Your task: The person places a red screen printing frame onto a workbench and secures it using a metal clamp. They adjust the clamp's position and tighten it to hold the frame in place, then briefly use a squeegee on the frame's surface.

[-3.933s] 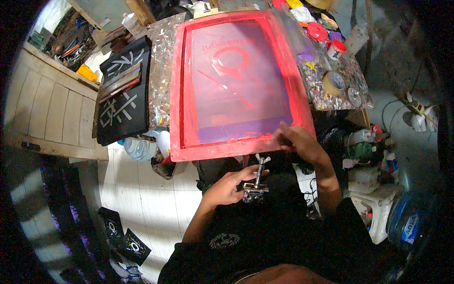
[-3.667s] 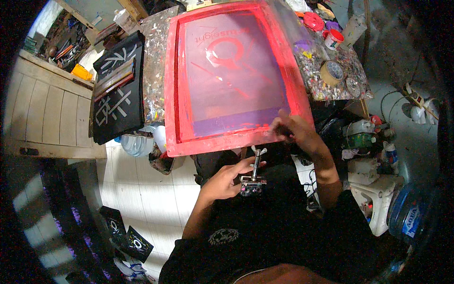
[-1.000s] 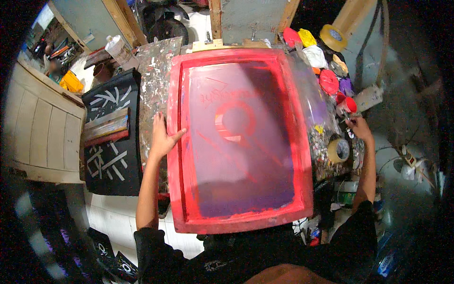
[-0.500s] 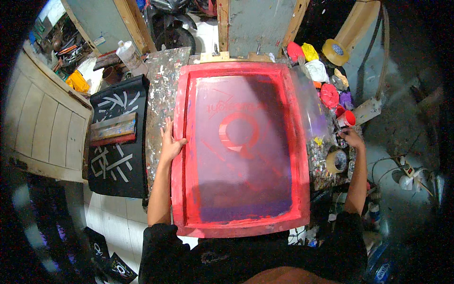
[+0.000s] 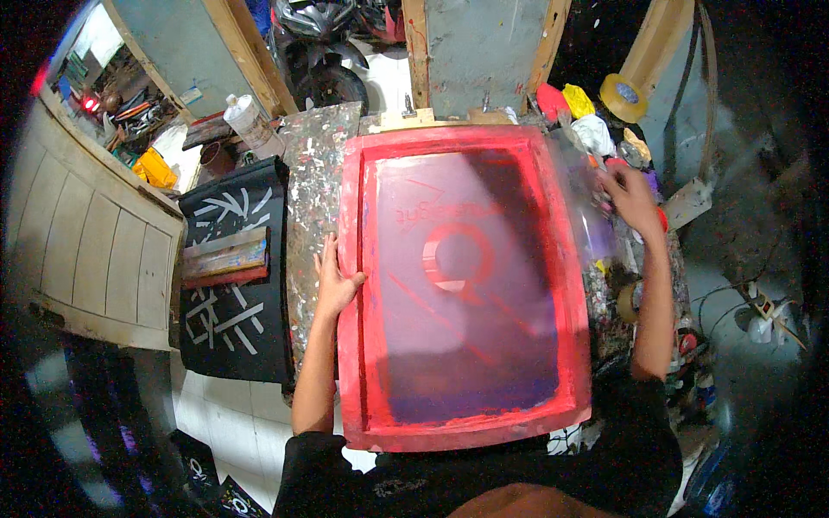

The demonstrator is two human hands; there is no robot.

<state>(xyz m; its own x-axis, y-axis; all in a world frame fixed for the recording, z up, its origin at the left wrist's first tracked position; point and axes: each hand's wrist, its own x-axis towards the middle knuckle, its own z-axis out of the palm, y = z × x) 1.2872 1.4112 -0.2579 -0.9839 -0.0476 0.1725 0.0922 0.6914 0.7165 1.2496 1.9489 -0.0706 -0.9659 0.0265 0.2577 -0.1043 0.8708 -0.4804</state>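
A red-rimmed silkscreen printing frame (image 5: 577, 371) lies before me, its translucent mesh bearing a reddish ring and mirrored lettering. My left hand (image 5: 338, 281) rests at its left rail, with the thumb on the rail and the fingers stretched out beside it. At the right, my right hand (image 5: 635, 200) is over the edge of a clear plastic sheet (image 5: 591, 229). Its fingers are bent together and slightly blurred; whatever is between them cannot be made out. The right hand and forearm partly cover a red cup (image 5: 662, 219) and a tape roll (image 5: 628, 302).
Left of the frame, a squeegee (image 5: 226, 257) lies on black fabric (image 5: 269, 337) with pale strips. Behind it stands a white bottle (image 5: 248, 123). Wrapped colourful bundles (image 5: 592, 135) and a yellowish tape roll (image 5: 623, 97) sit at the back right. Cables (image 5: 768, 302) hang far right.
My right hand has moved away from me, from beside the red cup to the plastic sheet. The left hand stays at the rail. The whole view has shifted slightly.
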